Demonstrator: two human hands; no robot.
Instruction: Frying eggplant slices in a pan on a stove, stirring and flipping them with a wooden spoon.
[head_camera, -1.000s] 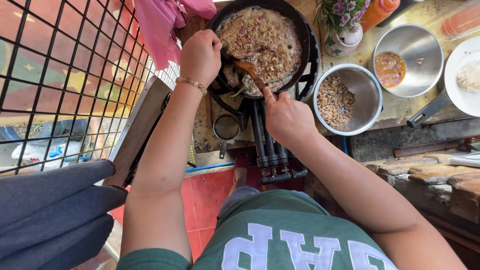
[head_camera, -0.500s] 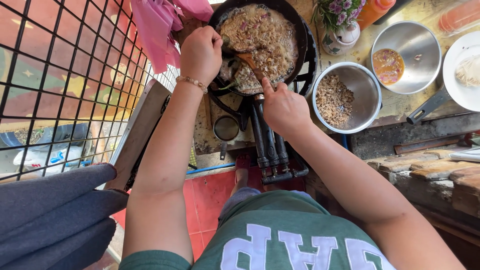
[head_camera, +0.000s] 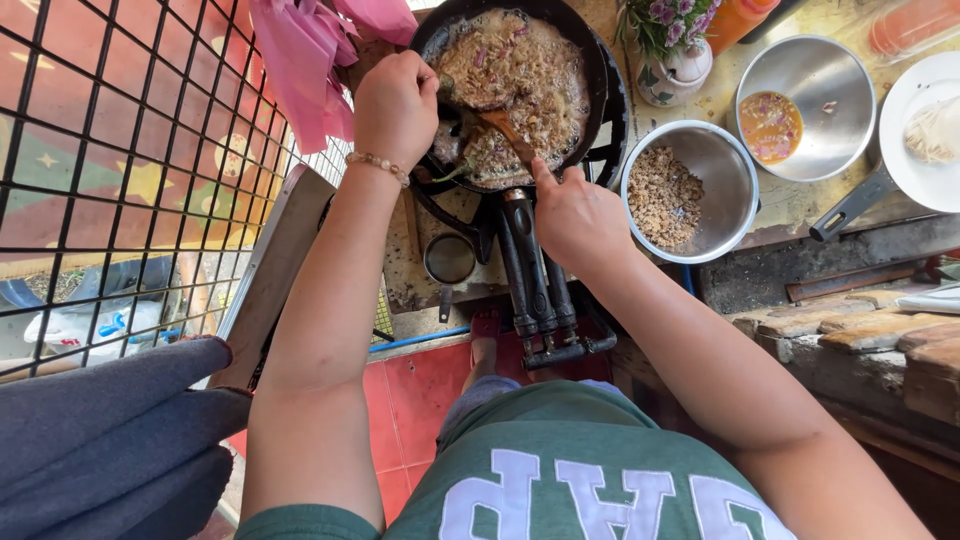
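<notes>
We reach forward with both bare arms. Our left hand (head_camera: 397, 108) is curled into a fist, knuckles up, a bead bracelet (head_camera: 377, 165) at the wrist. Our right hand (head_camera: 575, 215) is closed too, index finger pointing forward.

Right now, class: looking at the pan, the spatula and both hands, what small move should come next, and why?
Probably slide the wooden spatula further under the food and turn it. The right hand holds the spatula with its tip in the near edge of the black pan, while the left hand is closed at the pan's left rim. The fried mixture looks like one browned layer.
</notes>
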